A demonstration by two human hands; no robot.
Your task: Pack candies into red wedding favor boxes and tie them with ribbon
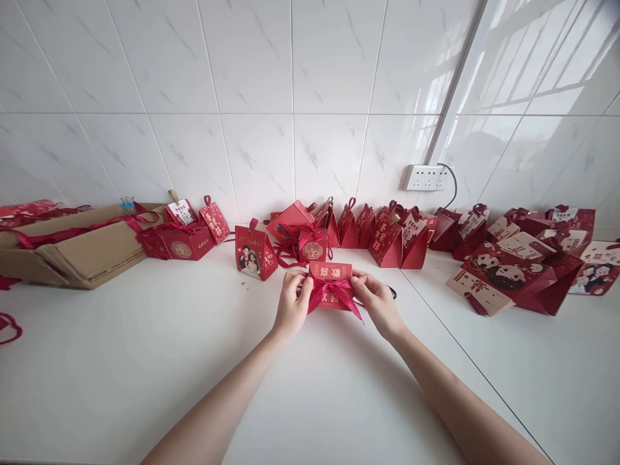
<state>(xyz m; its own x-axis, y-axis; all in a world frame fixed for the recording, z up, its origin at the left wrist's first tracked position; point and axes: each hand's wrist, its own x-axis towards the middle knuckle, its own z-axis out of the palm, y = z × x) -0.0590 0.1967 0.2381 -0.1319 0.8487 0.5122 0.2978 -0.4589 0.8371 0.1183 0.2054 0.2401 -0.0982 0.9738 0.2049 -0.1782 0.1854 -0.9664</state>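
A small red gift box (330,271) with gold characters is held between my two hands near the middle of the view. Around it runs a crimson ribbon (334,289) tied in a bow, its tails hanging down over the front. My left hand (293,298) grips the box's left side, thumb in front. On the right side, the thumb and fingers of my right hand (376,298) close on the box's edge. Just behind it stands another red box (312,249) with a round gold emblem and a ribbon.
Several red boxes (387,242) line the white table (310,387) by the tiled wall. At left lies an open cardboard box (111,258) with ribbons. A couple-print box (252,255) stands left of centre, larger ones (523,271) at right. A power strip (426,177) is on the wall.
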